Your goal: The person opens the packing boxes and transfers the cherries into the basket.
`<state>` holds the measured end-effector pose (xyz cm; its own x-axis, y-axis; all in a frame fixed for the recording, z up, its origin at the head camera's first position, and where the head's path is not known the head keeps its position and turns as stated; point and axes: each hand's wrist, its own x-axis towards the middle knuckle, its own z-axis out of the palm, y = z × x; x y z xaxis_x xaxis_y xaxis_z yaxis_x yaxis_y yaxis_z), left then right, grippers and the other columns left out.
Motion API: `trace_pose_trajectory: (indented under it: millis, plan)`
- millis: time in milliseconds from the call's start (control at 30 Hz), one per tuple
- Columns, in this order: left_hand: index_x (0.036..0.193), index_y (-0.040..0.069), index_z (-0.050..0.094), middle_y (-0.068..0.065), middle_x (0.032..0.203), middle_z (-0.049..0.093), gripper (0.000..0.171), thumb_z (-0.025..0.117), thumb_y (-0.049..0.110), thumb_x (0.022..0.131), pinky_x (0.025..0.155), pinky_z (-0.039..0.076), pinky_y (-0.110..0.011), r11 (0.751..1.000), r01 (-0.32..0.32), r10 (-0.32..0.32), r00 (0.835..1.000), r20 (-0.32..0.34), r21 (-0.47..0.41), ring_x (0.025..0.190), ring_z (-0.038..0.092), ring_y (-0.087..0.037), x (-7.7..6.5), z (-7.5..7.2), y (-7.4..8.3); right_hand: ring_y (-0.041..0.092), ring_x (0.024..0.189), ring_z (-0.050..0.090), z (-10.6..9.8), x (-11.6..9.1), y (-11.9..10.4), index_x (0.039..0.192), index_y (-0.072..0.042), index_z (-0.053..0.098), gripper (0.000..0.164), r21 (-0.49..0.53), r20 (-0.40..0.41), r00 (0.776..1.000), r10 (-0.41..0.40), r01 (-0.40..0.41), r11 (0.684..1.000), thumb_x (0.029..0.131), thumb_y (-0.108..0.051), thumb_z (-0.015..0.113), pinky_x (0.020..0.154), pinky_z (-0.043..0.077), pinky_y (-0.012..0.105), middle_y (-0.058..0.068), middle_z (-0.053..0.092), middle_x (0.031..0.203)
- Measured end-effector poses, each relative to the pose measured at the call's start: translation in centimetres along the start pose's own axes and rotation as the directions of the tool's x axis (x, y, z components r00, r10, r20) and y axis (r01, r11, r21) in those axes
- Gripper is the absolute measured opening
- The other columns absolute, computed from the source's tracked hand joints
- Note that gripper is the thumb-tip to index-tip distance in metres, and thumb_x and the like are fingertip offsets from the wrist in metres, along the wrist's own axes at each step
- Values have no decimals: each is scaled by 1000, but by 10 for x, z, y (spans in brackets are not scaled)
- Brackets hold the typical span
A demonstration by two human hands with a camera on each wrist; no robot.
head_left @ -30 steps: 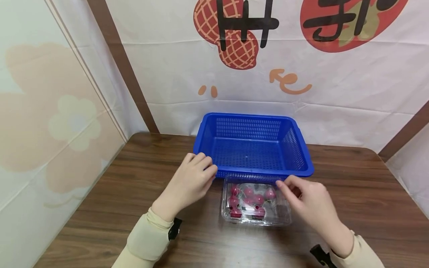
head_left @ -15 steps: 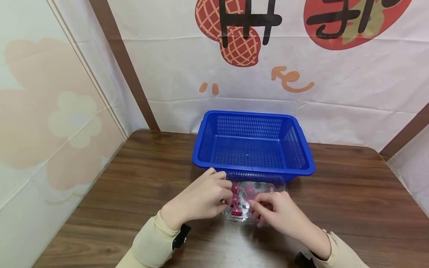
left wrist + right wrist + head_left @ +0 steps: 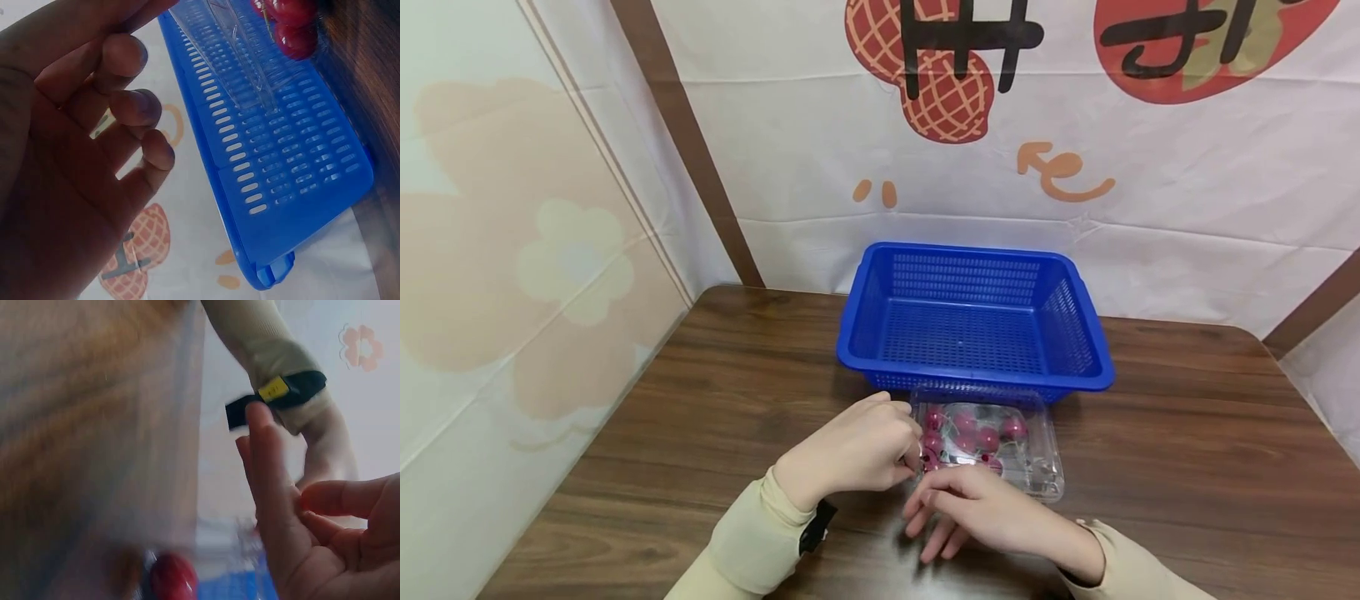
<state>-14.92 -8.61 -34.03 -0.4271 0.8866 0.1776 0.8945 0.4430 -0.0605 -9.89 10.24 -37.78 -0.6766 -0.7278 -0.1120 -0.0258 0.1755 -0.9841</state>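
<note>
A clear plastic clamshell box (image 3: 1045, 454) with several red cherries (image 3: 988, 439) inside lies in front of the blue basket (image 3: 977, 367). My left hand (image 3: 861, 446) is at the box's left side, its thumb and forefinger pinching the edge; in the left wrist view that pinch sits at the top of the frame, and the other fingers of the hand (image 3: 94, 125) are bent loosely. At the box's front left corner is my right hand (image 3: 977, 508), palm down, fingers loosely extended and holding nothing. It covers part of the box's front edge.
The blue perforated basket stands behind the box, near the back edge of the brown wooden table (image 3: 760, 375). A white printed cloth (image 3: 805, 150) hangs behind the table and along its left side.
My left hand has moved right to the box's left edge. My right hand has left the box's right side and swept left across its front to the front left corner.
</note>
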Motion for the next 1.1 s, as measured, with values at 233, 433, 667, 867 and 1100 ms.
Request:
trace_pose_trajectory:
  millis: [233,433,667,867,1100]
  plan:
    - [60,27,70,16,67,57,10,70,18,65,65,42,-25,998,19,-19,1000,4,-51,71,50,-5,0,2,2,31,88,65,7,6,8,123,5,48,33,101,191,981,-11,-8,995,98,-14,38,74,55,47,28,64,105]
    - [59,27,68,13,70,51,11,70,19,66,72,45,-26,999,30,-29,999,24,-37,74,51,-7,0,3,4,36,98,60,9,8,15,132,6,36,41,265,275,961,42,-118,957,98,-15,36,76,54,43,30,58,118]
    - [62,28,69,14,74,50,9,72,20,64,75,44,-26,996,55,-51,997,55,-68,79,48,-6,1,3,6,29,107,57,7,12,22,137,7,31,47,450,358,931,75,-242,860,96,-15,39,78,52,30,27,52,128]
    - [61,28,66,14,76,49,12,75,21,62,75,44,-26,994,67,-62,996,65,-83,81,47,-7,3,3,5,25,108,56,1,16,29,137,5,34,46,490,433,898,74,-304,817,99,-20,34,80,51,28,20,54,128]
    - [59,28,61,14,76,47,17,77,23,60,74,42,-25,993,74,-67,995,80,-88,82,46,-7,4,6,5,23,110,55,0,16,36,138,2,34,48,557,478,876,68,-362,747,100,-27,27,85,49,30,10,58,125]
